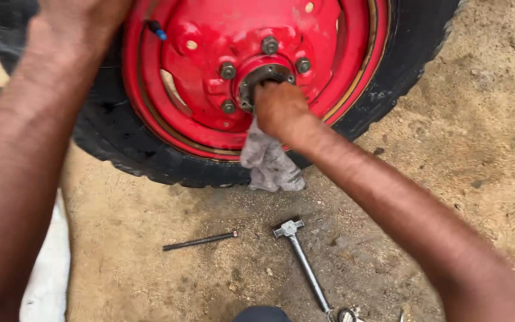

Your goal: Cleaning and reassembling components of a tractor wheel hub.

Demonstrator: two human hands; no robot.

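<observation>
Where they lie in reach on the sandy ground (466, 137), a hammer (301, 260) and thin black rod (199, 241) rest apart, just short of the tyre (120, 146). Right hand (278, 107) is bunched around a grey rag (269, 162), pressing it into the hub (263, 76) of the red rim (210, 119), loose end dangling. Left hand (75, 24) rests at the tyre's top, seemingly bracing; whether spread or closed, cannot tell.

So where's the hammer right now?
The hammer lies on the sandy ground below the red wheel, right of a thin black rod, under the right forearm.
</observation>
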